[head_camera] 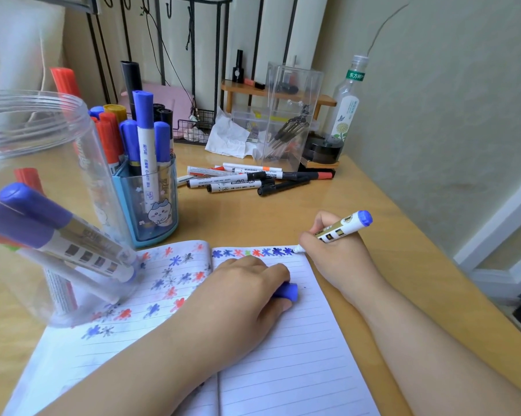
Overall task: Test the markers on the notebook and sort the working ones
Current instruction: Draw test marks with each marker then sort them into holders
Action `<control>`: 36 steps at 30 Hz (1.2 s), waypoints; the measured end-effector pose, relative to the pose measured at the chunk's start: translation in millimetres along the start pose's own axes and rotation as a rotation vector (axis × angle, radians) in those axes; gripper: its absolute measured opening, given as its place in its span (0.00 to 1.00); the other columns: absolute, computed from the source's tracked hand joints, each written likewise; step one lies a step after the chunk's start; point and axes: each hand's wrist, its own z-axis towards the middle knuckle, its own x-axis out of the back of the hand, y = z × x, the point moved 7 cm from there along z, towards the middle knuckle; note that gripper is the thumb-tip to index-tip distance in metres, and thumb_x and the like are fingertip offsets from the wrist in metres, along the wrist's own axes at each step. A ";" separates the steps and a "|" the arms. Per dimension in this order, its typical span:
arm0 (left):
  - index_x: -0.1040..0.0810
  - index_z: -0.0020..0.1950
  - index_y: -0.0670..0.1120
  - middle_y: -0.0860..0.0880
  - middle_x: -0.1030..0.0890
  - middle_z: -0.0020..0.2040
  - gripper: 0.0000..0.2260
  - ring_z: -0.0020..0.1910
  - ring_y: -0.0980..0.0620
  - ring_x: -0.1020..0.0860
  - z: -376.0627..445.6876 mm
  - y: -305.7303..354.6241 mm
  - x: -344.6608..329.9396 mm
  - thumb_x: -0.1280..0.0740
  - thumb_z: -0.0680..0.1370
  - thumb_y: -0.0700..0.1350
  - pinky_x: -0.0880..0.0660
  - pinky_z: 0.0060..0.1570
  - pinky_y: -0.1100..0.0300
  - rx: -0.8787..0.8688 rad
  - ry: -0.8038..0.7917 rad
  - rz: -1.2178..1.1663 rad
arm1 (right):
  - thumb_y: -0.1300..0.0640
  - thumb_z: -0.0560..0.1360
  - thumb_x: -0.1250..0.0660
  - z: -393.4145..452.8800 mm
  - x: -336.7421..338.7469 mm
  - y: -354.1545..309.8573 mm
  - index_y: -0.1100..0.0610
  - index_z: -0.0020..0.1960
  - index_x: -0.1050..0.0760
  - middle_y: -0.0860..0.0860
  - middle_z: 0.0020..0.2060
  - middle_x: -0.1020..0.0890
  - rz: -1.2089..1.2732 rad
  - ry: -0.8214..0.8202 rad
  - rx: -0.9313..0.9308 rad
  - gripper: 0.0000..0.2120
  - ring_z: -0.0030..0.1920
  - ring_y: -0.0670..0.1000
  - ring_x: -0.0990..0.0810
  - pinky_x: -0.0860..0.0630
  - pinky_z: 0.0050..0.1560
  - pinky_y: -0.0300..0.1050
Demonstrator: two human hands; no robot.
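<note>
Right hand (328,247) grips a blue marker (343,226), uncapped, tip touching the top right corner of the notebook (283,340), at the end of a row of star marks (253,252). Left hand (247,289) lies on the right page, fingers curled round the blue cap (287,291), its weight pinning the book flat to the worktop (253,214).

Risks, as judged from here:
- Tip sits at the very edge of the page. A stroke running outward would mark the wood, not the paper.
- The row is full. The next star needs a new line, or it overlaps the last and hides whether the ink runs.
- Left hand rests just under the fresh marks; sliding up could smear them.
- The clear jar (43,205) stands partly on the left page. Shifting the book could tip it.
- The cap is nearly hidden in the left hand; letting it go could send it rolling away and leave the marker to dry.

Counts:
- Star marks on the top row, right page: about eight.
- Loose markers (238,178) lying on the worktop beyond the book: roughly seven, overlapping, so not certain.
- Blue cup (151,202): about ten markers upright, blue, red, black, one yellow cap.
- Jar: at least two blue and some red; rest blurred.
</note>
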 end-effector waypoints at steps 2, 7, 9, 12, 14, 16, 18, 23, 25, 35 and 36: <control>0.26 0.57 0.52 0.53 0.22 0.49 0.27 0.51 0.55 0.27 -0.6 -1.3 -0.7 0.56 0.71 0.63 0.31 0.52 0.60 0.008 -0.010 -0.003 | 0.65 0.69 0.36 -0.4 2.7 0.3 0.55 0.31 0.40 0.44 0.20 0.38 -0.012 0.025 0.011 0.15 0.25 0.46 0.42 0.44 0.23 0.37; 0.28 0.48 0.56 0.58 0.27 0.33 0.05 0.36 0.61 0.29 -1.8 -13.6 17.0 0.41 0.78 0.55 0.36 0.35 0.69 0.157 0.121 -0.282 | 0.60 0.73 0.31 -4.5 8.3 -8.2 0.55 0.32 0.37 0.45 0.22 0.35 0.242 0.053 0.007 0.17 0.23 0.45 0.41 0.43 0.24 0.36; 0.28 0.45 0.56 0.57 0.26 0.33 0.05 0.33 0.59 0.30 -2.6 -21.6 23.9 0.41 0.79 0.53 0.35 0.34 0.68 0.224 0.202 -0.382 | 0.58 0.73 0.32 -5.2 10.1 -16.9 0.54 0.31 0.37 0.49 0.25 0.35 0.475 0.012 -0.009 0.17 0.22 0.45 0.43 0.44 0.24 0.36; 0.29 0.44 0.56 0.63 0.26 0.34 0.04 0.34 0.60 0.30 -2.8 -23.5 26.5 0.41 0.78 0.51 0.35 0.35 0.70 0.260 0.215 -0.441 | 0.59 0.67 0.35 -10.0 4.2 -29.4 0.55 0.33 0.37 0.46 0.22 0.36 0.621 -0.103 -0.017 0.10 0.22 0.44 0.42 0.43 0.24 0.35; 0.29 0.45 0.55 0.64 0.27 0.34 0.04 0.35 0.61 0.30 -2.9 -22.0 26.7 0.42 0.78 0.50 0.35 0.35 0.70 0.258 0.211 -0.459 | 0.59 0.65 0.36 -13.2 -1.4 -32.7 0.56 0.33 0.36 0.45 0.20 0.36 0.625 -0.154 -0.013 0.09 0.22 0.44 0.41 0.41 0.24 0.34; 0.29 0.45 0.54 0.63 0.27 0.33 0.05 0.34 0.60 0.31 -2.6 -21.7 27.3 0.43 0.77 0.53 0.36 0.34 0.70 0.255 0.216 -0.478 | 0.59 0.65 0.34 -14.7 -4.6 -34.6 0.55 0.31 0.35 0.46 0.20 0.36 0.599 -0.176 -0.001 0.10 0.22 0.44 0.40 0.41 0.24 0.34; 0.29 0.45 0.54 0.61 0.28 0.33 0.09 0.32 0.59 0.32 -1.8 -22.8 27.6 0.44 0.74 0.56 0.36 0.34 0.69 0.243 0.233 -0.482 | 0.58 0.65 0.33 -15.0 -6.0 -37.1 0.53 0.29 0.34 0.46 0.21 0.36 0.574 -0.182 0.019 0.11 0.22 0.44 0.41 0.42 0.24 0.34; 0.28 0.45 0.53 0.58 0.28 0.33 0.10 0.31 0.59 0.32 -0.6 -21.9 27.8 0.42 0.77 0.57 0.36 0.32 0.70 0.194 0.242 -0.486 | 0.58 0.64 0.32 -15.7 -10.2 -38.6 0.51 0.26 0.31 0.46 0.22 0.36 0.519 -0.199 0.025 0.11 0.22 0.44 0.42 0.44 0.24 0.36; 0.26 0.46 0.53 0.57 0.28 0.32 0.08 0.30 0.59 0.33 0.2 -21.3 27.3 0.41 0.76 0.55 0.37 0.31 0.70 0.175 0.232 -0.513 | 0.58 0.64 0.30 -18.0 -13.3 -40.2 0.51 0.28 0.29 0.47 0.22 0.35 0.503 -0.265 0.005 0.10 0.22 0.44 0.42 0.43 0.24 0.35; 0.29 0.41 0.55 0.56 0.30 0.28 0.11 0.27 0.57 0.34 -1.7 -22.5 27.8 0.45 0.72 0.60 0.38 0.28 0.66 0.217 0.213 -0.495 | 0.58 0.76 0.40 -21.4 -11.4 -39.9 0.60 0.33 0.25 0.52 0.17 0.40 0.547 -0.271 -0.111 0.14 0.18 0.46 0.45 0.47 0.22 0.37; 0.30 0.40 0.55 0.56 0.30 0.28 0.11 0.27 0.57 0.33 -1.9 -21.2 28.3 0.46 0.73 0.60 0.38 0.28 0.66 0.207 0.215 -0.477 | 0.59 0.74 0.39 -22.3 -12.1 -41.0 0.60 0.33 0.30 0.52 0.17 0.40 0.568 -0.270 -0.105 0.11 0.18 0.46 0.45 0.48 0.22 0.37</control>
